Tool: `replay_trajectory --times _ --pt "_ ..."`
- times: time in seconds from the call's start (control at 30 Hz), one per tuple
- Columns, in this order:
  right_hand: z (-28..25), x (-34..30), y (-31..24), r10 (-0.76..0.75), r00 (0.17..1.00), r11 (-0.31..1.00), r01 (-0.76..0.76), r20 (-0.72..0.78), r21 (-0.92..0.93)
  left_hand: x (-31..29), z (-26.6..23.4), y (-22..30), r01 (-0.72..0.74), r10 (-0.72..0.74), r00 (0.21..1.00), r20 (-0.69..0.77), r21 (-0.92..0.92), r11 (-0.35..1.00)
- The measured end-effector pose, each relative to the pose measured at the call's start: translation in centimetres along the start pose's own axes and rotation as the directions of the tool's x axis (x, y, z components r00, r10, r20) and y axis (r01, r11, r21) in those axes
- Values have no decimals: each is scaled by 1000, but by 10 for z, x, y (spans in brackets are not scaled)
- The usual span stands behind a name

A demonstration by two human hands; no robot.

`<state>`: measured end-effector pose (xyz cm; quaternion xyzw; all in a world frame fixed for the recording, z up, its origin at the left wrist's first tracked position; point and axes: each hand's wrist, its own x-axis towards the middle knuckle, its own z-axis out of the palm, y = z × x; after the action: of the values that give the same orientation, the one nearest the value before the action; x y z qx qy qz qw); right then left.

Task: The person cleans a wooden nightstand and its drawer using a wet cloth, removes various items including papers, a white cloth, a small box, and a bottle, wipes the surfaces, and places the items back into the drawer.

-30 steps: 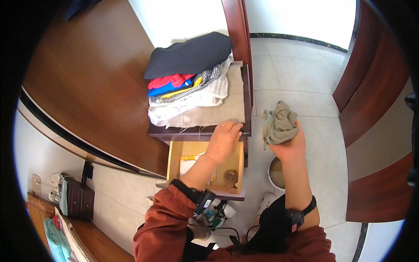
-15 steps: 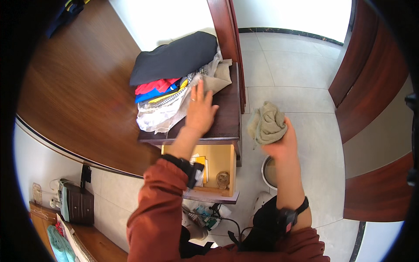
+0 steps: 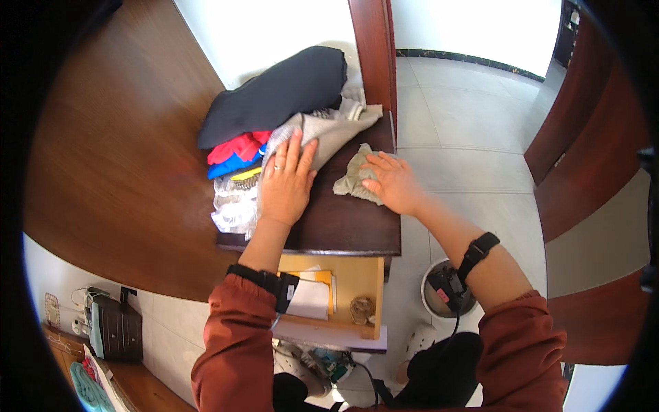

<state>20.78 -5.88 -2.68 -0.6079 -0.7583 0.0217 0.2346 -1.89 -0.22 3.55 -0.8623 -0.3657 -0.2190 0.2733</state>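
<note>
My left hand [image 3: 287,180] presses flat, fingers stretched, on a grey-beige cloth [image 3: 333,129] draped over the right side of a pile of folded fabrics. In that pile are a dark grey folded piece [image 3: 278,93], a red piece [image 3: 239,147], a blue one [image 3: 233,165] and crinkled clear plastic [image 3: 235,213]. My right hand [image 3: 397,184] is cupped over a grey-green rag [image 3: 357,177], holding it down on the dark brown cabinet top [image 3: 336,230]. Part of the rag is hidden under the palm.
Below the top, an open drawer [image 3: 379,295] holds papers [image 3: 310,300] and a round brownish object [image 3: 362,310]. A round metal basin [image 3: 427,305] stands on the floor at right. A brown wooden panel [image 3: 130,158] borders the cabinet on the left; a reddish door frame [image 3: 376,55] rises behind.
My right hand has brought the rag from above the floor leftward onto the cabinet top. The beige cloth now covers more of the pile, with my left hand on it.
</note>
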Motion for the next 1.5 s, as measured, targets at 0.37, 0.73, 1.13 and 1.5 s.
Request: replay_trajectory --times 0.37,0.73,1.13,1.5 --pt "-1 109 45 255 963 965 -246 93 -95 8 4 -40 -48 75 995 59 -375 926" --pt "23 51 -57 110 988 973 -85 106 -214 24 9 -55 -44 145 971 188 -457 888" --pt "-13 -58 -93 95 995 996 -94 17 -6 -14 -9 -24 -42 67 996 58 -363 931" --pt "39 -16 -142 2 989 991 -22 -147 -133 -122 -11 -55 229 -257 965 -49 -318 920"
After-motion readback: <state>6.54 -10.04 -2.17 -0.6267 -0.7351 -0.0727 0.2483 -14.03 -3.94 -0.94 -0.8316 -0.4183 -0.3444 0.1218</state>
